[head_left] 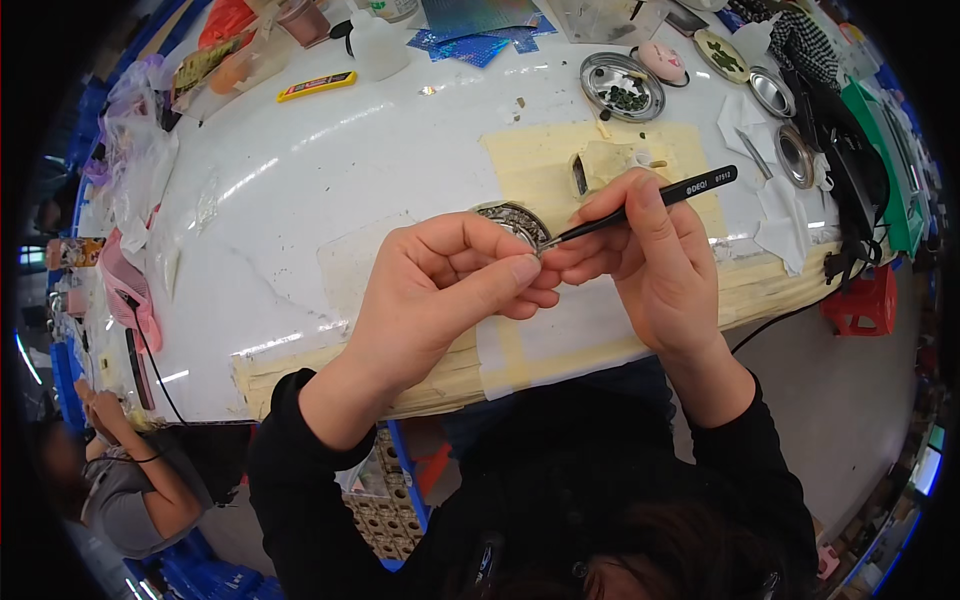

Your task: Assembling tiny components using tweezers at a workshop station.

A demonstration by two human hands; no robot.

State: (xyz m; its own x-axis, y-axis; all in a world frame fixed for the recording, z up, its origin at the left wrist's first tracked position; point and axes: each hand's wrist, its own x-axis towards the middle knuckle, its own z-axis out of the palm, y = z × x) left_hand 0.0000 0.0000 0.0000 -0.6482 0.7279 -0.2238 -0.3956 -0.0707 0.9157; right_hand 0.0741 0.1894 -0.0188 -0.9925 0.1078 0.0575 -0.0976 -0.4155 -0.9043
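Observation:
Black tweezers point(690, 187) lie across my right hand point(655, 250), which is closed round them. Their tips point left and down to the fingertips of my left hand point(440, 290). That hand is pinched, thumb against forefinger, on a tiny piece too small to make out. Just behind the left fingers sits a round metal dish point(520, 212) with dark bits in it, partly hidden by the hand. Beyond my right hand a small object wrapped in cream tape point(605, 165) rests on a yellowish taped patch point(510, 150) of the white table point(250, 230).
A round metal tray point(622, 88) with dark green bits stands at the back right, near round tins point(772, 92) and white tissue point(783, 225). A yellow cutter knife point(317, 86) and blue shiny sheets point(475, 45) lie at the back. Another person point(150, 480) sits at far left.

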